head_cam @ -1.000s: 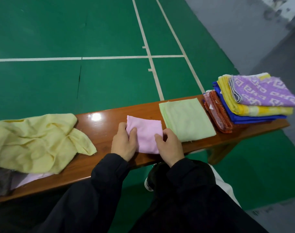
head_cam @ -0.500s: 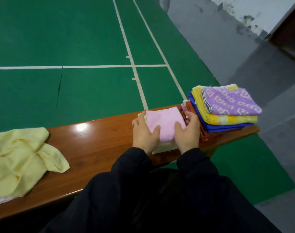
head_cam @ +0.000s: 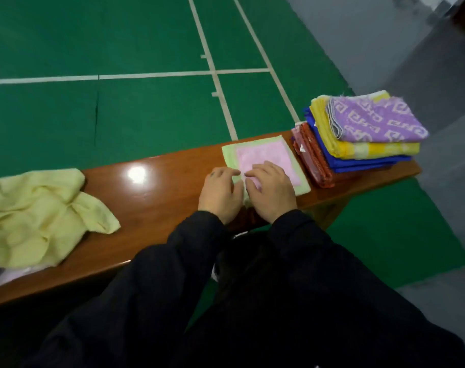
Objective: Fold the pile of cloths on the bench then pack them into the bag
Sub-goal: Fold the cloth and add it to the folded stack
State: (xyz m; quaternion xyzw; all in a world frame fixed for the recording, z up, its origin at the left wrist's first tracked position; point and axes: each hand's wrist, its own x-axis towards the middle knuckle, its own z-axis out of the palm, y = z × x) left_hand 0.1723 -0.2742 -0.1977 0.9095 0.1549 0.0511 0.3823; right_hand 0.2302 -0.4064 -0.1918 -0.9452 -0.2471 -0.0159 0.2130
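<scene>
Green court floor (head_cam: 146, 35) behind surface (head_cam: 159, 208). Near right end, pink cloth (head_cam: 263, 158) on green cloth (head_cam: 230, 155); left hand (head_cam: 220, 192), right hand (head_cam: 271, 189) rest on them, fingers relaxed, holding nothing.

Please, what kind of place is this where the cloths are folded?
Most likely an indoor sports hall, perhaps a badminton court: the green floor carries white court lines, and the cloths lie on a long glossy wooden bench beside it.

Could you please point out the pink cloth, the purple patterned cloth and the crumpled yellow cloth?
pink cloth (head_cam: 263, 158): head view, its bare middle.
purple patterned cloth (head_cam: 377, 120): head view, its top face.
crumpled yellow cloth (head_cam: 37, 213): head view, its middle folds.
</scene>
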